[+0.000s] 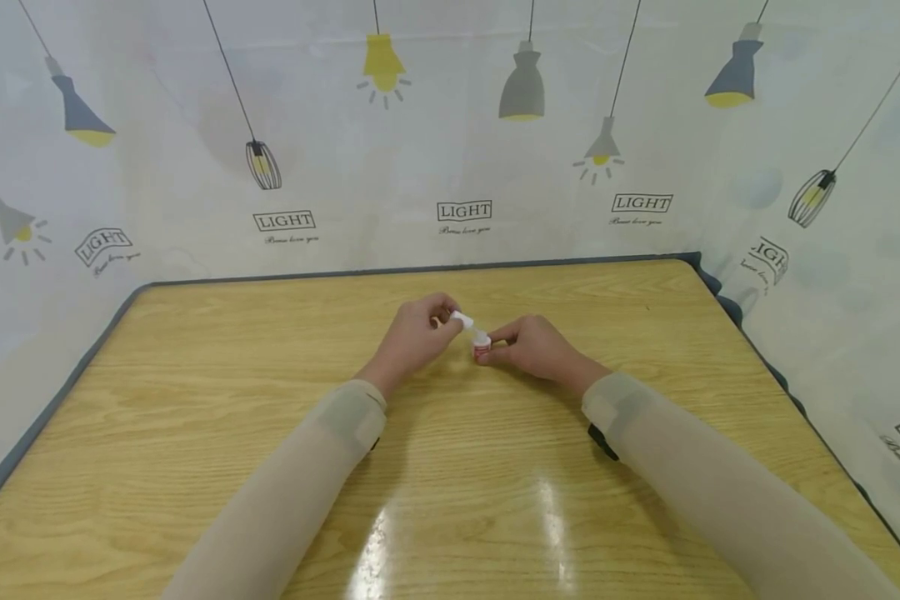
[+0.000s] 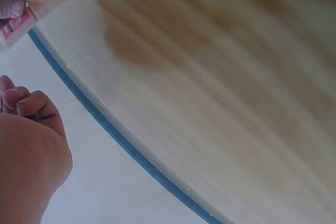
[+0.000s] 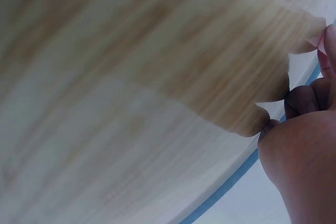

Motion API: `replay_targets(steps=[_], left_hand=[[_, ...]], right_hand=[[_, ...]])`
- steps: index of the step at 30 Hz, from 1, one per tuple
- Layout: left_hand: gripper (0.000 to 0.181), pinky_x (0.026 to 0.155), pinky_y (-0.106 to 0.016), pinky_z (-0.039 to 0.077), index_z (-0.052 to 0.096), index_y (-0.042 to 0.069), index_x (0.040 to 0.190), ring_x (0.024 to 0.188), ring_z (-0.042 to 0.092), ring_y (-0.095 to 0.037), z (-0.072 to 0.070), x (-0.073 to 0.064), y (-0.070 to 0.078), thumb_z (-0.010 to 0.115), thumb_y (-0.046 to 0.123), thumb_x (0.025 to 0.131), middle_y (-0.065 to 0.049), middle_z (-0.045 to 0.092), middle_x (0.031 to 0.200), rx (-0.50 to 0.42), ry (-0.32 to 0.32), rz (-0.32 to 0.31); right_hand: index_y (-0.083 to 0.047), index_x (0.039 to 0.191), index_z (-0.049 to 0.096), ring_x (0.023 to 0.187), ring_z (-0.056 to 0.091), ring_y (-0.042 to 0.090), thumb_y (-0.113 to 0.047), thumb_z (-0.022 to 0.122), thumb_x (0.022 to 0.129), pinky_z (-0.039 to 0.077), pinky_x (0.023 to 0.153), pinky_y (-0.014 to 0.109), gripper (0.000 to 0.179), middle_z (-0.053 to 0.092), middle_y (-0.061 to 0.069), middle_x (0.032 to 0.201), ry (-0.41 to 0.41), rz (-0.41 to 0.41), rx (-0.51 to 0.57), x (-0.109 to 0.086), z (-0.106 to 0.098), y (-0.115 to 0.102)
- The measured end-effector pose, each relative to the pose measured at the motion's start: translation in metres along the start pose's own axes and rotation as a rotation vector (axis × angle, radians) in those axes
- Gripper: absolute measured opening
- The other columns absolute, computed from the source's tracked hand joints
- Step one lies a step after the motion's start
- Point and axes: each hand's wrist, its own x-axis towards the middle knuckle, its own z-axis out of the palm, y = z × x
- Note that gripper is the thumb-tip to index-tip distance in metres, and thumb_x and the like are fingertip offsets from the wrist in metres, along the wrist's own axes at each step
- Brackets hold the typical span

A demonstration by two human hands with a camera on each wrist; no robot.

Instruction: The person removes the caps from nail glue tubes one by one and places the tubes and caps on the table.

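Note:
Near the middle of the table in the head view is a small white bottle [image 1: 482, 347] with a red label and a pale, translucent top. My right hand [image 1: 537, 345] grips it from the right between thumb and fingers. A white cap [image 1: 462, 319] sits tilted just above and left of the bottle's top, pinched by my left hand [image 1: 420, 332]. Part of the red label [image 2: 20, 24] shows at the left wrist view's upper left corner, above my left hand's curled fingers. In the right wrist view my right hand [image 3: 302, 145] is at the right edge, the bottle mostly hidden.
The wood-grain table [image 1: 270, 350] has a dark blue edge along its back and sides. Behind it hangs a pale cloth [image 1: 330, 150] printed with lamps and lettering. Light reflects off the table's near part between the two sleeved forearms.

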Motion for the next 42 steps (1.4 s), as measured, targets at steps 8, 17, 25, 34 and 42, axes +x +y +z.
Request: replay_targets(steps=[8, 17, 25, 34, 42], left_hand=[[0.017, 0.081, -0.034, 0.049, 0.072, 0.013, 0.111, 0.089, 0.06, -0.02, -0.001, 0.0, -0.002, 0.066, 0.022, 0.098, -0.004, 0.073, 0.102, -0.02, -0.017, 0.017], [0.017, 0.061, -0.029, 0.045, 0.076, 0.016, 0.111, 0.072, 0.052, -0.017, -0.002, -0.001, -0.005, 0.07, 0.027, 0.1, -0.003, 0.071, 0.102, -0.005, -0.084, 0.022], [0.021, 0.067, -0.03, 0.05, 0.079, 0.014, 0.112, 0.08, 0.058, -0.018, -0.006, -0.001, -0.007, 0.071, 0.03, 0.101, -0.005, 0.072, 0.101, 0.016, -0.131, -0.038], [0.024, 0.083, -0.036, 0.048, 0.079, 0.016, 0.114, 0.099, 0.056, -0.02, -0.011, -0.003, -0.008, 0.072, 0.036, 0.101, -0.002, 0.071, 0.111, 0.031, -0.12, -0.058], [0.024, 0.077, -0.032, 0.046, 0.077, 0.011, 0.117, 0.089, 0.055, -0.019, -0.012, -0.001, -0.012, 0.072, 0.03, 0.103, -0.005, 0.07, 0.106, 0.026, -0.135, -0.007]], right_hand=[[-0.024, 0.121, 0.082, 0.074, 0.051, 0.014, -0.042, 0.085, 0.091, 0.045, 0.079, 0.031, 0.035, 0.081, 0.0, 0.117, 0.0, -0.007, -0.014, 0.0, 0.001, 0.0], [-0.028, 0.122, 0.082, 0.076, 0.051, 0.013, -0.045, 0.084, 0.092, 0.045, 0.081, 0.032, 0.035, 0.082, -0.004, 0.113, -0.011, -0.005, -0.008, 0.0, 0.001, 0.0], [-0.029, 0.121, 0.082, 0.1, 0.066, 0.011, -0.047, 0.085, 0.091, 0.053, 0.097, 0.036, 0.035, 0.082, -0.005, 0.115, -0.004, 0.003, -0.008, 0.0, 0.002, -0.001], [-0.028, 0.12, 0.082, 0.097, 0.064, 0.012, -0.045, 0.085, 0.09, 0.051, 0.092, 0.034, 0.034, 0.081, -0.003, 0.12, -0.001, -0.002, -0.017, 0.0, 0.002, 0.001], [-0.027, 0.121, 0.082, 0.086, 0.059, 0.014, -0.047, 0.086, 0.089, 0.047, 0.083, 0.032, 0.037, 0.081, -0.003, 0.117, 0.001, 0.0, -0.021, 0.001, 0.002, 0.001]])
